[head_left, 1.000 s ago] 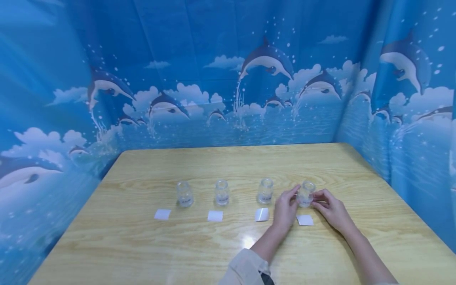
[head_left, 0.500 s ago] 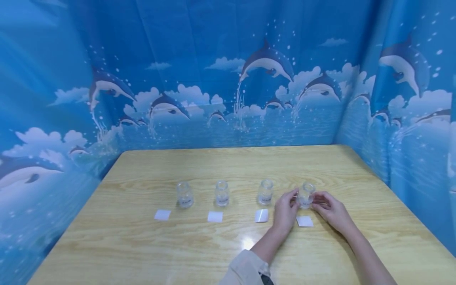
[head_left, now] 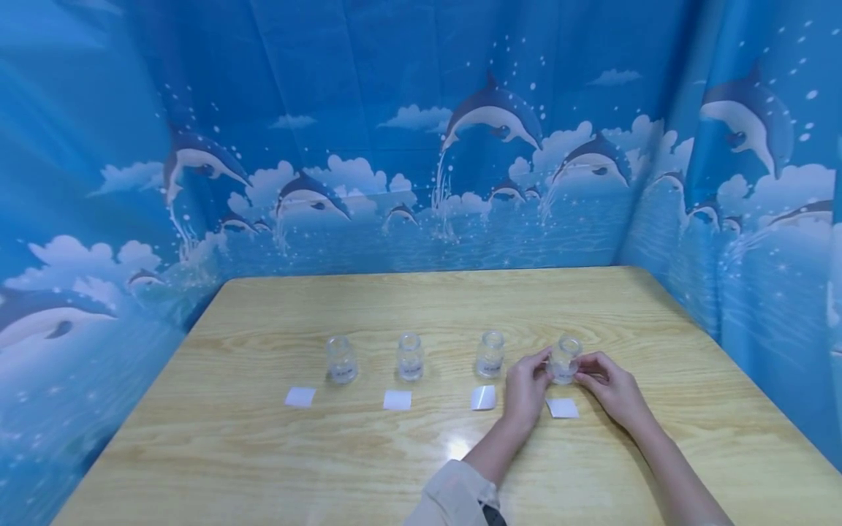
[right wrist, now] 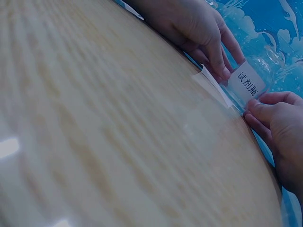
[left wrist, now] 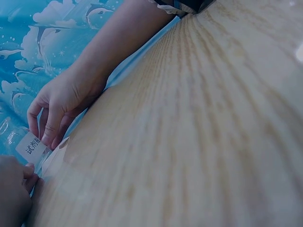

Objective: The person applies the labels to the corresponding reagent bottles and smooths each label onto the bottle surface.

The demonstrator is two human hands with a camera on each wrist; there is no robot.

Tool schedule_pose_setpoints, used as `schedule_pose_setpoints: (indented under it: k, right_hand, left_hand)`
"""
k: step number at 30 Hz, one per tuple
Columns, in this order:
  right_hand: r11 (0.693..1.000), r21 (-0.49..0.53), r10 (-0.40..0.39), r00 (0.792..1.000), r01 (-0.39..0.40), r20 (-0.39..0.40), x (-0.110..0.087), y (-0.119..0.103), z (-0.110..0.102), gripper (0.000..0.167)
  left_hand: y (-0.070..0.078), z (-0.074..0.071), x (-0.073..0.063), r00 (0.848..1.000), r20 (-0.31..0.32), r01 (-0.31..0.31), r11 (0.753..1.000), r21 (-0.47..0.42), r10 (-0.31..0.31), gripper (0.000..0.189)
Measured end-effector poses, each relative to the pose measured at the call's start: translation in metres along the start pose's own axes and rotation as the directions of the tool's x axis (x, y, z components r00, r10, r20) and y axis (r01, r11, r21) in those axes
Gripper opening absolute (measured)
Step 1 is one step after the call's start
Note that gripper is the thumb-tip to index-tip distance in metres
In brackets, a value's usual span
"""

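Note:
A small clear glass reagent bottle [head_left: 566, 358] stands upright at the right end of a row. On its front is a white label [right wrist: 247, 81] with printed characters. My left hand [head_left: 526, 391] holds the bottle's left side, its thumb and fingers at the label's left edge. From the other side my right hand [head_left: 615, 394] pinches bottle and label, thumb in front at the right edge. In the left wrist view the right hand [left wrist: 64, 106] is the upper one. A white paper square [head_left: 563, 408] lies just in front of the bottle, one edge lifted.
More glass bottles stand to the left: one near bottle [head_left: 490, 354], a middle bottle [head_left: 410, 356] and a far-left bottle [head_left: 341, 359]. In front of them lie paper squares [head_left: 397, 399]. A blue dolphin-print curtain [head_left: 421, 131] surrounds the wooden table [head_left: 329, 460].
My left index finger has come down slightly along the bottle's side. Both hands stay at the same bottle, which remains in place.

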State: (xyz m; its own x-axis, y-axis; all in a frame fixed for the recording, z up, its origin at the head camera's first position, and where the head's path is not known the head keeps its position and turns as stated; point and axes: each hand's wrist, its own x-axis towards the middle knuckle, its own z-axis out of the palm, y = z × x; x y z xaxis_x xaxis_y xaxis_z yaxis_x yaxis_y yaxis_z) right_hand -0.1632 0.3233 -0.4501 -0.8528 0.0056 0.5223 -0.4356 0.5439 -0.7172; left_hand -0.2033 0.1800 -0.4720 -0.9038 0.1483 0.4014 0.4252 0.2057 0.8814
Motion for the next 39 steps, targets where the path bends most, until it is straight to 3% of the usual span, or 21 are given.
schedule_pose_setpoints:
  k: [9,19,27,33,39]
  right_hand:
    - [0.997,-0.073,0.019,1.000,-0.019,0.000,0.001,-0.013,0.000,0.019]
    - [0.995,-0.079,0.063,0.998,-0.061,0.018,-0.002,0.020,-0.001,0.021]
    - [0.995,-0.064,0.080,0.996,-0.077,0.037,-0.003,0.021,-0.004,0.028]
    - [0.989,-0.125,0.082,0.997,-0.079,0.015,0.001,0.015,-0.011,0.026]
    - [0.986,-0.153,0.067,0.998,-0.067,-0.004,0.013,-0.001,-0.024,0.021]
  left_hand:
    - [0.000,-0.001,0.000,0.999,-0.026,-0.022,0.999,0.034,0.023,0.042]
    - [-0.001,0.001,-0.001,1.000,-0.021,-0.018,0.997,0.072,0.020,0.044]
    - [-0.003,0.003,-0.002,0.999,-0.028,-0.035,0.990,0.135,0.039,0.045]
    - [0.003,0.000,-0.001,0.998,-0.034,0.055,0.996,0.066,-0.053,0.047]
    - [0.019,-0.007,0.003,0.997,-0.015,0.074,0.997,-0.004,-0.074,0.043]
